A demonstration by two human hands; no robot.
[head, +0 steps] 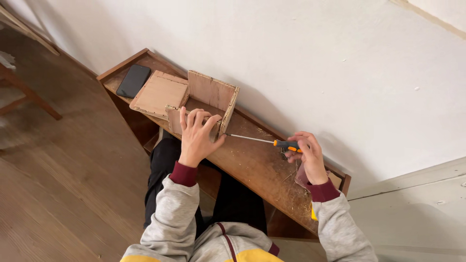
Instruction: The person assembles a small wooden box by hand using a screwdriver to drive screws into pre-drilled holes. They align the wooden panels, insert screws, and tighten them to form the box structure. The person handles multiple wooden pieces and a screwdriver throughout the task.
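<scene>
The left hand (195,138) lies flat with its fingers (193,118) spread wide on the front wall of a small wooden box (208,99). The box sits on the long brown counter (252,167), close to the white wall (301,58). The right hand (307,154) has its fingers curled tight around the orange and black handle of a screwdriver (272,142). The thin metal tip touches the side of the box. A flat wooden board (159,93) and a black phone (133,80) lie beside the box.
</scene>
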